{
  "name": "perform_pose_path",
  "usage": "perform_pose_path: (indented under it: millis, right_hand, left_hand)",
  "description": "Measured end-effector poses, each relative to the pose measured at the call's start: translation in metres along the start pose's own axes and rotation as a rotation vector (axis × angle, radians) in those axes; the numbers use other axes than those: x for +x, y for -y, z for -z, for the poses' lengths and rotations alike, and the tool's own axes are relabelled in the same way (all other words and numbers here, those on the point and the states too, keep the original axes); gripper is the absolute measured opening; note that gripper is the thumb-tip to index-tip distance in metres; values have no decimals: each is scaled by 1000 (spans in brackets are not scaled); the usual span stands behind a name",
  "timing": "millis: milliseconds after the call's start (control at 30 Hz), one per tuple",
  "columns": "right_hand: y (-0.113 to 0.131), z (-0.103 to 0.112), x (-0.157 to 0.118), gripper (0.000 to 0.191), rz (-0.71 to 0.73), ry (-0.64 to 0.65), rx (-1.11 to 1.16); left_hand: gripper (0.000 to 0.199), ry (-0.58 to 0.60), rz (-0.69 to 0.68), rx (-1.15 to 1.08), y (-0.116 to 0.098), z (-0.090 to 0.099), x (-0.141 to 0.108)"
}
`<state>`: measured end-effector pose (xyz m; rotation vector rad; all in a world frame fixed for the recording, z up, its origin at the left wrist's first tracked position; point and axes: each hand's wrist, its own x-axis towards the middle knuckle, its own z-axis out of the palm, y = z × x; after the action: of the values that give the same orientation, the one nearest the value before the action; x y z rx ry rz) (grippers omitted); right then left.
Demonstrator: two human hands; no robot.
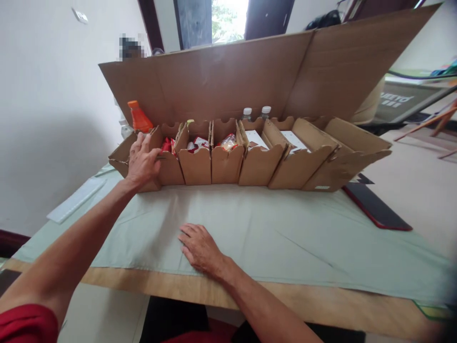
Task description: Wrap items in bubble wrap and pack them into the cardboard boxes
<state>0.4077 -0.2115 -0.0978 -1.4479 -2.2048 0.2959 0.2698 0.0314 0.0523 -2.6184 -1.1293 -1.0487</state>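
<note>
Red sleeve (pixel 28 324) down in the near left corner, closest thing to the cam. Pale green cloth (pixel 228 228) covers most of a wooden table (pixel 171 288), with a big cardboard panel (pixel 228 78) standing across the far side. In front of it, 7 cardboard bins (pixel 226 166) sit in a row on the cloth: red packets (pixel 167 145) in the 2nd from the left, more wrapped packets (pixel 228 142) in the 3rd and 4th, white boxes (pixel 256 139) in the 5th and 6th.

Lettering-wise, the grey crate (pixel 403 100) off to the right has white print, but I can't make it out. Dark folder (pixel 378 207) with a red edge lies at the cloth's right side. Left hand (pixel 143 159) is draped over the leftmost bin walls, fingers bent; can't tell if it's pinching the cardboard. Right hand (pixel 202 247) rests palm down on the cloth, fingers loosely together, holding nothing visible. Orange bottle (pixel 139 116) leans behind the left end, plus 2 white-capped bottles (pixel 247 113) further right. Tiny pale label (pixel 322 187) on the rightmost bin, too small to read.
</note>
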Motion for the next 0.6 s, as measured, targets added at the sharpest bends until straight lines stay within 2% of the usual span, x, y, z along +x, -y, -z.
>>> perform_pose_path:
  millis: [67,167,333,400,467,533,600]
  right_hand:
    - [0,1,0,24,3,-4,4]
    - [0,1,-1,23,13,-4,9]
    - [-1,1,-1,22,28,-3,0]
    - [-1,1,-2,23,36,-7,-16]
    - [-2,0,-2,24,43,-18,-39]
    - [-2,-1,-2,23,51,-33,-65]
    - [-1,-3,-2,22,52,-45,-93]
  left_hand:
    - [19,49,6,47,4,-5,8]
    - [17,72,0,135,9,-7,5]
    - [24,93,0,173,6,6,-3]
    - [30,55,17,178,-3,11,-11]
    - [45,-60,-9,176,-15,11,-28]
    - [54,-172,-79,135,-29,0,-59]
    - [52,-111,-144,56,-40,-21,-99]
